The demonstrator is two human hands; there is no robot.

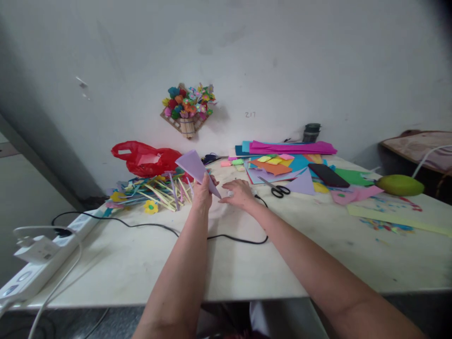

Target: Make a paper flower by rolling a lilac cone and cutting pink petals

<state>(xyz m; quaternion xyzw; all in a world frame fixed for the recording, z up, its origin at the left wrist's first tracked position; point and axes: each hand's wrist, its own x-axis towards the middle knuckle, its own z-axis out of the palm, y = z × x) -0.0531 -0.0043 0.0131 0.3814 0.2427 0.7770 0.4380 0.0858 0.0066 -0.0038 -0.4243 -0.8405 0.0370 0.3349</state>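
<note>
A folded piece of light purple paper (194, 167), wide at the top and narrowing to a point at lower right, is held upright and tilted in my left hand (203, 190). Close by on the right, my right hand (242, 193) curves its fingers and thumb around a pale thing, mostly hidden by the palm. A black cord (243, 241) runs from behind that hand across the table. Left of the paper lies a pile of coloured paper strips and flowers (169, 190). Black-handled scissors (278, 190) rest open to the right.
Behind the strips sits a red plastic bag (144, 157). Coloured sheets (293, 148), a dark phone (328, 175), a green mango-like fruit (400, 185) and paper scraps (386, 226) lie to the right. A white power strip (24, 278) runs along the left edge. Paper flowers (189, 106) hang on the wall.
</note>
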